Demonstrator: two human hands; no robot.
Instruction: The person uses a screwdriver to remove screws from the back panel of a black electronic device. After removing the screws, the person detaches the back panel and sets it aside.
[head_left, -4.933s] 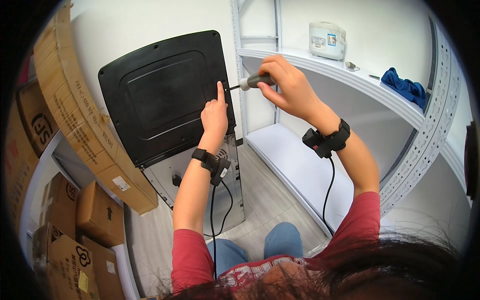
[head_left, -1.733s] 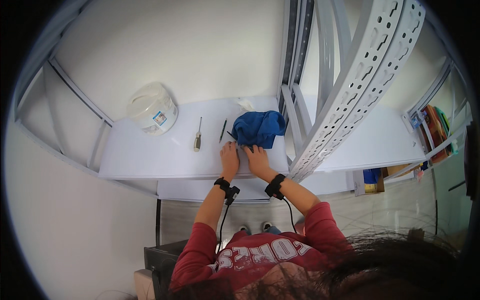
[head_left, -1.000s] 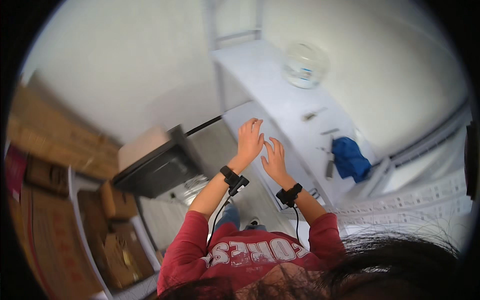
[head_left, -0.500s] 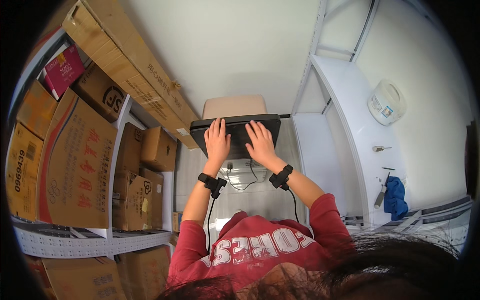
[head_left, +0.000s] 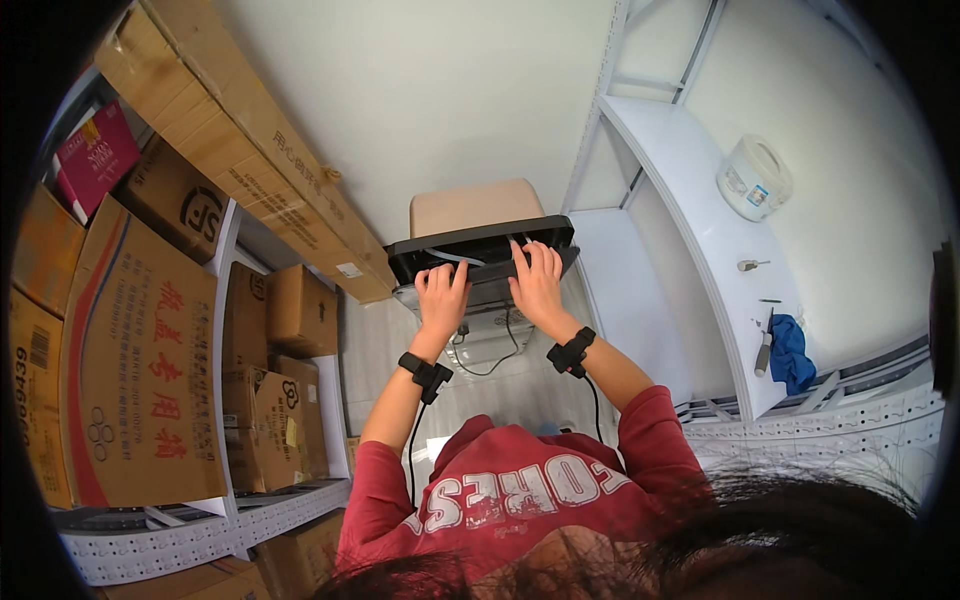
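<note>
In front of me stands an upright appliance with a beige top (head_left: pixel 475 207) and a black rim (head_left: pixel 470 239); its exact kind I cannot make out. A dark panel (head_left: pixel 490 272) on the near side leans out from the rim, leaving a dark gap with a pale strip in it. My left hand (head_left: pixel 442 292) has its fingers hooked over the panel's upper edge. Further right, my right hand (head_left: pixel 540 280) grips the same edge, its fingertips reaching into the gap. Below the hands, a black cord (head_left: pixel 490 374) hangs in a loop with a plug.
Cardboard boxes (head_left: pixel 150 350) fill the metal shelving on the left, and a long carton (head_left: pixel 235 130) leans against the wall. On the right, a white shelf (head_left: pixel 690 180) carries a white tub (head_left: pixel 755 178), a screwdriver (head_left: pixel 752 266), a knife-like tool (head_left: pixel 764 355) and a blue cloth (head_left: pixel 791 358).
The panel's upper edge has come away from the rim, toward me, opening a gap. My hands went from lying flat on it to curling over its edge. The view has shifted slightly.
</note>
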